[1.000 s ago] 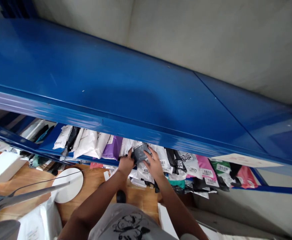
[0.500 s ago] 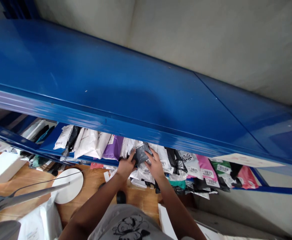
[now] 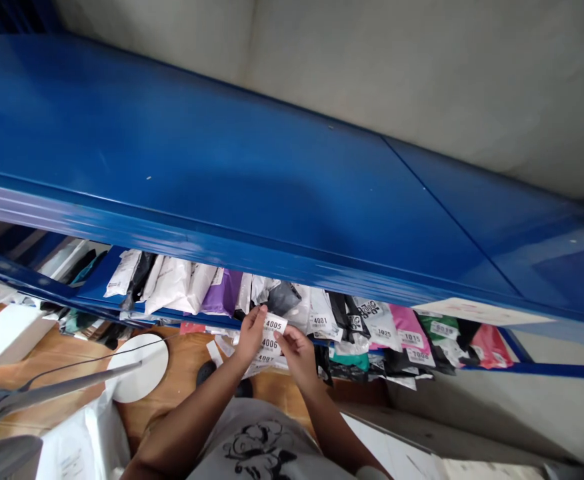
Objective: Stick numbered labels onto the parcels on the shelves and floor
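Observation:
My left hand (image 3: pixel 252 335) pinches the left edge of a strip of white number labels (image 3: pixel 271 345), printed 4005, 4006 and, lower down, 4007. At the strip's right edge, by the 4005 label, the fingers of my right hand (image 3: pixel 296 352) are closed on it. The strip hangs in front of the shelf edge. Just behind it, a dark grey plastic-bagged parcel (image 3: pixel 283 297) lies on the shelf among white bags. To its right is a clear-white parcel (image 3: pixel 321 310) labelled 4001.
A blue shelf panel (image 3: pixel 252 173) spans the view above the parcels. Along the row stand a purple parcel (image 3: pixel 223 292), a pink parcel (image 3: pixel 405 327) and a red parcel (image 3: pixel 489 345). Below are a round white base (image 3: pixel 145 367) and a large white bag (image 3: pixel 85 437) on the wooden floor.
Both hands have left the dark grey parcel and drawn back toward me. They now hold the label strip between them. The parcel stays on the shelf.

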A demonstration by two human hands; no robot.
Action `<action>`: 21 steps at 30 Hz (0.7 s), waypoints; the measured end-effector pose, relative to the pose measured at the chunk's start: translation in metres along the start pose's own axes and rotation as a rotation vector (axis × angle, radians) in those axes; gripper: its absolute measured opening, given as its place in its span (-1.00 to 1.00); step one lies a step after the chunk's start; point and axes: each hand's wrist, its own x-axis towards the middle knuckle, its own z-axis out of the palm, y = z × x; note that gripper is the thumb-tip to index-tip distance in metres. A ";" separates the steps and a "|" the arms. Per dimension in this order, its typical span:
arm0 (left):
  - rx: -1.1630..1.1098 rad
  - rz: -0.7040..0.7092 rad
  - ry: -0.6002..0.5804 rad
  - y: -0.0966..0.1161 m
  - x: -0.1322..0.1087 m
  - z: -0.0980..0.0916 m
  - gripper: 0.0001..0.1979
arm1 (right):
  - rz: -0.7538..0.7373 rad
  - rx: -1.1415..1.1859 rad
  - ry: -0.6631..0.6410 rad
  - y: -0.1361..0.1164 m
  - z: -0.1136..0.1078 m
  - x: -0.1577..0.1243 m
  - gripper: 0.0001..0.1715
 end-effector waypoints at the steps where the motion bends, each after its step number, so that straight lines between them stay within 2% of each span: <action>1: -0.016 -0.018 -0.030 0.000 0.001 -0.001 -0.44 | 0.027 0.014 0.005 0.000 -0.001 0.002 -0.60; 7: -0.052 -0.044 -0.181 0.003 0.002 -0.008 -0.49 | 0.055 0.098 0.046 -0.001 -0.007 0.007 -0.55; 10: -0.020 -0.037 -0.202 -0.001 0.003 -0.007 -0.53 | 0.021 0.132 0.078 -0.001 -0.008 0.009 -0.56; 13: 0.022 -0.005 -0.150 -0.011 0.002 -0.004 -0.54 | -0.042 0.110 0.139 0.003 -0.010 0.013 -0.58; 17: 0.032 0.018 -0.003 -0.030 -0.005 0.002 -0.50 | -0.100 -0.053 0.167 0.010 -0.009 0.016 -0.64; 21: -0.002 0.022 0.071 -0.044 -0.010 0.009 -0.54 | -0.318 -0.270 0.184 0.004 -0.005 0.023 -0.72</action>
